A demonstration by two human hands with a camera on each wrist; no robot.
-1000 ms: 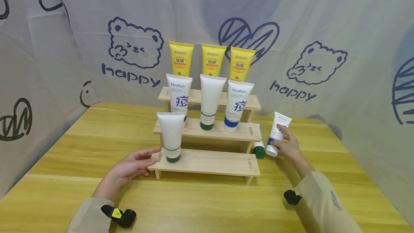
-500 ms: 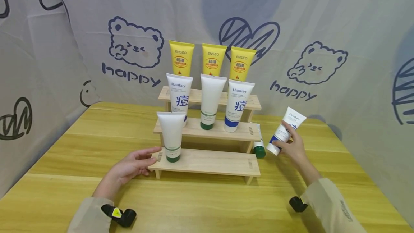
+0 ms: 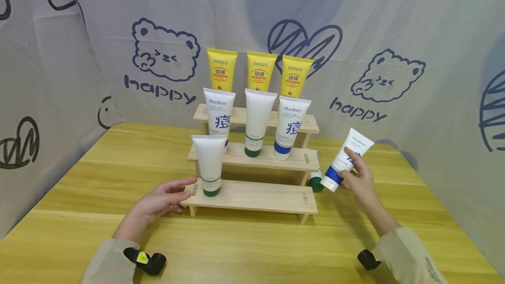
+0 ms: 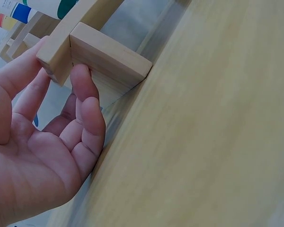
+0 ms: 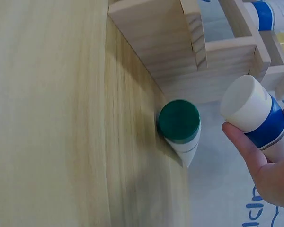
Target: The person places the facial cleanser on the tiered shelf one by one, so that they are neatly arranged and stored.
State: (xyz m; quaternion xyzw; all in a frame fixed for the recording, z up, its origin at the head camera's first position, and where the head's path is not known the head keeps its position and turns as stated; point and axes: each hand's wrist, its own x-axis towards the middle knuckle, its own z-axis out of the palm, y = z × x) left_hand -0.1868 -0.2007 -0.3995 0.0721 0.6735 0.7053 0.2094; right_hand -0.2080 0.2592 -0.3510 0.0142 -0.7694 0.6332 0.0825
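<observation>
My right hand (image 3: 360,183) holds a white and blue squeeze tube (image 3: 357,141) between thumb and fingers. The tube leans, its white cap (image 5: 239,101) pointing down and left, above the table at the right of the stand. My left hand (image 3: 161,200) grips the left end of the lowest step of a three-step wooden display stand (image 3: 252,194); in the left wrist view its fingertips are at the board's corner. A white tube with a green cap (image 3: 209,161) stands upright at the left of that step. Another green-capped tube (image 5: 179,120) lies on the table by the stand's right side, partly hidden.
On the middle step stand two white-and-blue tubes (image 3: 292,126) with a white green-capped tube (image 3: 258,119) between them. Three yellow tubes (image 3: 258,71) fill the top step. A printed cloth (image 3: 236,3) hangs behind the wooden table (image 3: 244,249).
My right hand has lifted the white and blue tube off the table and tilted it, top to the right; the cap has since swung slightly left. The left hand stays at the stand.
</observation>
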